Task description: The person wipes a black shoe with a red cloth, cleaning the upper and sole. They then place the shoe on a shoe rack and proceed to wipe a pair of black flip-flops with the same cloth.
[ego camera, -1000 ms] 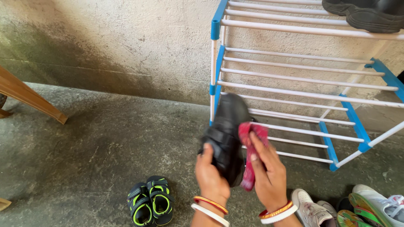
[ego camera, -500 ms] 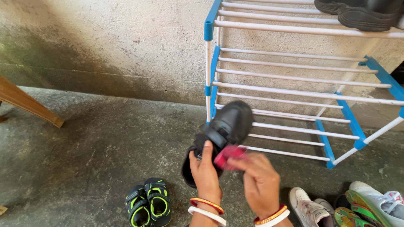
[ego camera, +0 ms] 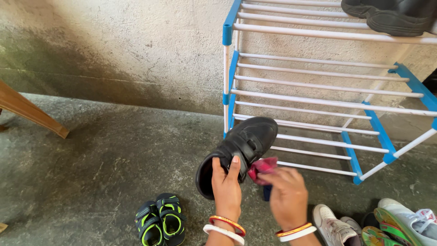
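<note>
Head view, looking down at both hands over grey concrete floor (ego camera: 100, 164). Left hand (ego camera: 226, 189): fingers (ego camera: 234, 167) and thumb closed around the heel opening of a black leather strap shoe (ego camera: 241, 148), thumb inside the collar, fingers along the outer side. Shoe held off the floor, toe pointing up and right toward the rack, strap flap facing the camera. Right hand (ego camera: 286, 193): fingertips pinched on a bunched red cloth (ego camera: 261, 166), cloth pressed against the right side of the shoe near the strap. Both wrists carry bangles in white, red and orange.

Outward: a pair of small black sandals with green trim (ego camera: 159, 223) lies on the floor just left of the left wrist. A white sneaker (ego camera: 334, 225) lies just right of the right wrist, with more light and multicoloured shoes (ego camera: 405, 223) at the lower right corner. Behind the held shoe stands a blue-and-white tube shoe rack (ego camera: 318, 86) against a rough plaster wall (ego camera: 136, 50); dark shoes (ego camera: 391, 16) sit on its top shelf. A brown wooden furniture leg (ego camera: 27, 114) slants in at far left.
</note>
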